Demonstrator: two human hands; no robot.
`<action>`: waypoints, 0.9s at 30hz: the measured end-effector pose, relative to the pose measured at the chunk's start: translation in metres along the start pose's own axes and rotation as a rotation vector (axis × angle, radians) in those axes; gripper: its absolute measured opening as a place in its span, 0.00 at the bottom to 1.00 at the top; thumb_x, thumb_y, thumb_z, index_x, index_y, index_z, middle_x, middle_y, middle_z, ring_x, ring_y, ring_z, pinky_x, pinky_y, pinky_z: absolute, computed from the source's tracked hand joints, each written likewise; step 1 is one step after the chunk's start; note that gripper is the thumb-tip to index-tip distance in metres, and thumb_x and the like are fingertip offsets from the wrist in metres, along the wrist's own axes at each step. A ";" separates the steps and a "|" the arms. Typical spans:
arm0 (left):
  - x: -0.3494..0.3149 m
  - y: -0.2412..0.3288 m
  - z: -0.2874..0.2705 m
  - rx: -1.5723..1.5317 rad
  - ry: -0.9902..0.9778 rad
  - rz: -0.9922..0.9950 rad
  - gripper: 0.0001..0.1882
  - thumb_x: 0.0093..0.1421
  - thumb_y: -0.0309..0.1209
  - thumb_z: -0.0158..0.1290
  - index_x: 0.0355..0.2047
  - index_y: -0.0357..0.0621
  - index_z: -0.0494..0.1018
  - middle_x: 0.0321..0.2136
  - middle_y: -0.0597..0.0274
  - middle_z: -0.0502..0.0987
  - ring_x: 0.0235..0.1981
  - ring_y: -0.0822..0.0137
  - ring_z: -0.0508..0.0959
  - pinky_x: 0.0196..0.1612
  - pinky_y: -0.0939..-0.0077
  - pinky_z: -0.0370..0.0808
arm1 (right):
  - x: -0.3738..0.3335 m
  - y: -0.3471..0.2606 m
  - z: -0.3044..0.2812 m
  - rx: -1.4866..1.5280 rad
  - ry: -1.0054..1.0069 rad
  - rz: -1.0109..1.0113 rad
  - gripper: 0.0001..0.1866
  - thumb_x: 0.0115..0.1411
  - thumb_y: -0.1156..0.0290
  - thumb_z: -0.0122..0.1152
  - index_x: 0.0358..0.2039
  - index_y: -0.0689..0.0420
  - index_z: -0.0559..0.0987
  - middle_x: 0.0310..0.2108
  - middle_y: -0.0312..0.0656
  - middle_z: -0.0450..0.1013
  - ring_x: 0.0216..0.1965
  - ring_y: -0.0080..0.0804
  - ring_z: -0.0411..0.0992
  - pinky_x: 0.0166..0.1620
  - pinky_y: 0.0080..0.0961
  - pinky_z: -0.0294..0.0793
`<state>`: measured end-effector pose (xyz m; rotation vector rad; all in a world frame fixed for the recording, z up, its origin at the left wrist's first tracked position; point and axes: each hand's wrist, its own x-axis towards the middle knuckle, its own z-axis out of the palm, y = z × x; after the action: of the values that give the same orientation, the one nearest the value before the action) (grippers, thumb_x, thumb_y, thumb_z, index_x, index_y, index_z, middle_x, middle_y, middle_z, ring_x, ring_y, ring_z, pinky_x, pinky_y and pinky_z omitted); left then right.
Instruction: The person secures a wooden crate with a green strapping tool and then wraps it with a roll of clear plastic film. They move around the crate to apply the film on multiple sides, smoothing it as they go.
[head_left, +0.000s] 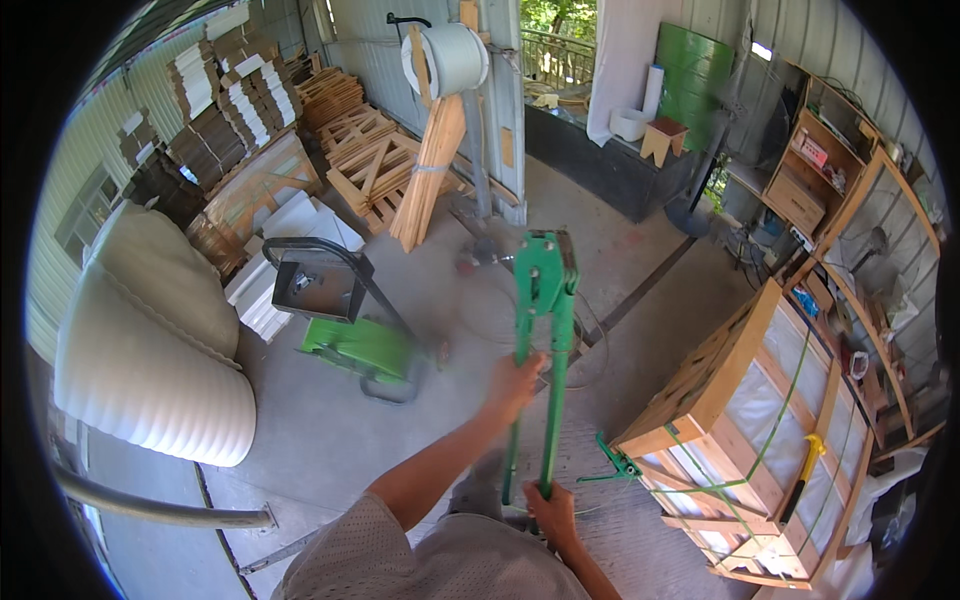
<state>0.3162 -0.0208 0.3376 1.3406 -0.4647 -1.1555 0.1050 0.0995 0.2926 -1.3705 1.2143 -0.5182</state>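
Observation:
A long-handled green strap crimper (541, 275) stands upright in front of me, jaw end up. My left hand (517, 387) is closed around its left handle, partway up below the jaw head. Lower down, my right hand (553, 513) grips the bottom of the right handle. The handles run close together with a narrow gap between them. To the right sits a wooden crate (690, 435) wrapped with green straps. A green strap tensioner (617, 461) is at the crate's near-left side, and a yellow-headed hammer (803, 470) with a dark handle lies on it.
A wheeled strapping cart (360, 345) with a green strap reel stands left of centre. Beyond it are wooden slats (432, 170) and a white spool (446, 60). White foam rolls (150, 360) and a metal pipe (160, 510) occupy the left. Shelves (820, 150) line the right wall.

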 end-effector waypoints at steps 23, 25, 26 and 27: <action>0.161 0.041 -0.616 1.458 0.854 -0.388 0.21 0.58 0.48 0.49 0.41 0.44 0.77 0.35 0.49 0.81 0.39 0.45 0.81 0.37 0.49 0.77 | -0.115 0.234 -0.014 0.454 0.460 1.050 0.08 0.57 0.68 0.61 0.27 0.59 0.77 0.27 0.42 0.76 0.31 0.34 0.76 0.29 0.30 0.77; 0.195 0.029 -0.645 1.659 0.884 -0.155 0.18 0.60 0.48 0.48 0.40 0.48 0.75 0.34 0.48 0.80 0.37 0.46 0.81 0.37 0.47 0.77 | -0.117 0.232 -0.006 0.474 0.487 1.096 0.07 0.58 0.68 0.61 0.27 0.58 0.77 0.27 0.41 0.76 0.31 0.34 0.76 0.28 0.30 0.78; 0.210 0.026 -0.656 1.718 0.824 -0.181 0.17 0.62 0.43 0.47 0.46 0.50 0.74 0.38 0.47 0.80 0.40 0.46 0.80 0.40 0.48 0.76 | -0.115 0.232 -0.004 0.448 0.447 1.015 0.07 0.56 0.71 0.62 0.34 0.59 0.77 0.33 0.44 0.76 0.30 0.34 0.76 0.28 0.30 0.78; 0.219 0.023 -0.665 1.693 0.773 -0.083 0.19 0.61 0.39 0.46 0.51 0.50 0.72 0.42 0.47 0.78 0.43 0.45 0.78 0.43 0.49 0.75 | -0.109 0.230 -0.003 0.409 0.412 0.986 0.10 0.55 0.74 0.62 0.39 0.61 0.76 0.34 0.45 0.76 0.28 0.35 0.76 0.28 0.30 0.78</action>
<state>0.9664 0.1277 0.1223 3.0521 -0.8258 0.0621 -0.0184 0.2417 0.1210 -0.2198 1.8072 -0.3016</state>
